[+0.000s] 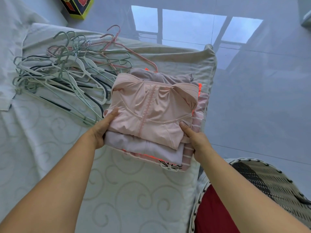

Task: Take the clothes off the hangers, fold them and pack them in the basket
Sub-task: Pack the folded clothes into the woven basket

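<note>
A stack of folded clothes lies on the white bed near its right edge, a pale pink top uppermost, with mauve, striped and orange pieces under it. My left hand grips the stack's left near corner, thumb on top. My right hand grips its right near corner the same way. A heap of bare hangers, green, white and pink, lies to the left behind the stack. The woven basket stands on the floor at the lower right, a red item inside it.
The glossy tiled floor runs along the bed's right side and reflects a window. A dark and yellow box sits on the floor beyond the bed at the top left. A white pillow or folded sheet lies at the far left.
</note>
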The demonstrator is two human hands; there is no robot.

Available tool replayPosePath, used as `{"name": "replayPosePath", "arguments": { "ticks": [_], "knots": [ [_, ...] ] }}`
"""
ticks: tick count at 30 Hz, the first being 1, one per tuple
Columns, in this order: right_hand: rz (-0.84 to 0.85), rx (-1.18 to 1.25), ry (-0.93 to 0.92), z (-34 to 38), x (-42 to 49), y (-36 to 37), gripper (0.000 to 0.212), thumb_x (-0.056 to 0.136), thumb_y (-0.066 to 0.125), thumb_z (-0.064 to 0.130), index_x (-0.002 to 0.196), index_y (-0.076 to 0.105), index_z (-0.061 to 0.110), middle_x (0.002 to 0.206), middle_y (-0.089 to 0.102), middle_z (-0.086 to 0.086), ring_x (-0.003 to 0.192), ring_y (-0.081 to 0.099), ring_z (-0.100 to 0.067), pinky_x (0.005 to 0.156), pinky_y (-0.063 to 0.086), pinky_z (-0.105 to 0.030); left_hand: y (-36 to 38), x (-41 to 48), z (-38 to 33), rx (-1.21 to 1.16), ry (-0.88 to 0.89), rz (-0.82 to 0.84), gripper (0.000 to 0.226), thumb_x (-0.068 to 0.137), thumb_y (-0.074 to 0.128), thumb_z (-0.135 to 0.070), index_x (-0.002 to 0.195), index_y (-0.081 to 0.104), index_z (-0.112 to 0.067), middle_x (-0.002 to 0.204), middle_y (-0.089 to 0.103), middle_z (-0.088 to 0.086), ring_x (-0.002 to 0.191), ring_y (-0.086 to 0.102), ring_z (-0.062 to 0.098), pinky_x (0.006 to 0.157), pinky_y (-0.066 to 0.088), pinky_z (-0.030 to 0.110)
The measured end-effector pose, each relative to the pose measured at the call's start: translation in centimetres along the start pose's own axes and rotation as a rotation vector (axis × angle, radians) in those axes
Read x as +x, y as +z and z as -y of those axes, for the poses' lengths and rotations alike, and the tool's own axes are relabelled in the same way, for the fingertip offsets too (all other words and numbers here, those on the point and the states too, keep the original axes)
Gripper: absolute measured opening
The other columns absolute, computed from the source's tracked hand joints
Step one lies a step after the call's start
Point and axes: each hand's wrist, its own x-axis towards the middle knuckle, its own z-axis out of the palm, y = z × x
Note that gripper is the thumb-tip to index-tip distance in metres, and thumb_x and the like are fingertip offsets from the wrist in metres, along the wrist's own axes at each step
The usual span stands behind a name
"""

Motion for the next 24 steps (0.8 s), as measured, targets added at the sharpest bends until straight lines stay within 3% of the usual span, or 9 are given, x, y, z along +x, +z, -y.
{"name": "replayPosePath", "arguments": {
  "ticks": [3,5,7,11,16,18,21,24],
  "knots": [
    [0.052,0.076,-0.030,-0.2,-0.6,0.1,0.036,0.079,0.071,0.033,0.107,0.065,0.011,0.096,0.071,-0.007,0.087,0.068,-0.021,0.076,0.056,-0.034,-0.4,0.1,0.3,-0.022,-0.021,0.088,0.079,0.057,0.076,-0.064,0.125,0.052,-0.032,0.113,0.067,0.007,0.094,0.067,0.026,0.064,0.059,0.039],
    [0.104,0.089,-0.031,-0.2,-0.9,0.0,0.035,0.079,0.070,0.034,0.107,0.065,0.013,0.094,0.072,-0.004,0.084,0.069,-0.017,0.067,0.057,-0.027,-0.9,0.3,0.6,-0.039,-0.018,0.121,0.109,0.036,0.084,-0.063,0.134,0.044,-0.037,0.119,0.065,0.005,0.098,0.067,0.026,0.064,0.057,0.039],
    [0.169,0.051,-0.001,0.4,-1.1,-0.3,0.039,0.075,0.071,0.037,0.105,0.067,0.013,0.091,0.074,-0.003,0.080,0.071,-0.015,0.064,0.057,-0.025,-0.9,0.1,0.8,-0.071,-0.018,0.181,0.117,0.026,0.086,-0.064,0.133,0.048,-0.032,0.117,0.067,0.005,0.099,0.067,0.025,0.068,0.058,0.038],
    [0.227,0.019,0.141,1.7,-1.6,-1.7,0.043,0.065,0.075,0.041,0.096,0.069,0.012,0.090,0.074,-0.009,0.083,0.070,-0.022,0.083,0.055,-0.038,0.3,-1.7,1.9,-0.160,-0.019,0.294,0.105,0.027,0.088,-0.060,0.119,0.062,-0.018,0.114,0.067,0.012,0.099,0.067,0.027,0.074,0.059,0.037],
    [0.287,0.054,0.179,0.6,-3.5,-4.0,0.037,0.070,0.070,0.037,0.095,0.071,0.010,0.091,0.073,-0.013,0.080,0.070,-0.025,0.081,0.056,-0.038,2.7,-5.0,6.0,-0.305,-0.043,0.372,0.073,0.028,0.093,-0.044,0.091,0.077,-0.011,0.101,0.071,0.013,0.086,0.070,0.023,0.072,0.059,0.037],
    [0.300,0.066,0.194,-0.6,-4.6,-5.6,0.031,0.077,0.066,0.033,0.096,0.071,0.009,0.089,0.073,-0.013,0.075,0.070,-0.023,0.073,0.057,-0.035,3.3,-6.4,8.3,-0.283,-0.023,0.305,0.064,0.036,0.092,-0.041,0.089,0.075,-0.008,0.093,0.072,0.013,0.080,0.071,0.022,0.065,0.059,0.031],
    [0.291,0.107,0.172,-2.3,-6.3,-8.7,0.038,0.076,0.066,0.027,0.108,0.067,0.005,0.098,0.071,-0.017,0.082,0.070,-0.027,0.078,0.056,-0.039,5.0,-9.4,11.5,-0.222,0.067,0.182,0.063,0.034,0.092,-0.039,0.084,0.073,-0.004,0.089,0.073,0.014,0.072,0.070,0.020,0.056,0.056,0.026],
    [0.334,0.123,0.118,-3.5,-8.5,-12.4,0.035,0.079,0.066,0.020,0.110,0.065,0.004,0.096,0.072,-0.015,0.083,0.070,-0.025,0.072,0.058,-0.034,7.0,-12.8,14.6,-0.166,0.109,0.071,0.049,0.057,0.077,-0.025,0.096,0.065,0.002,0.090,0.072,0.014,0.066,0.070,0.016,0.052,0.054,0.022]
  ]
}}
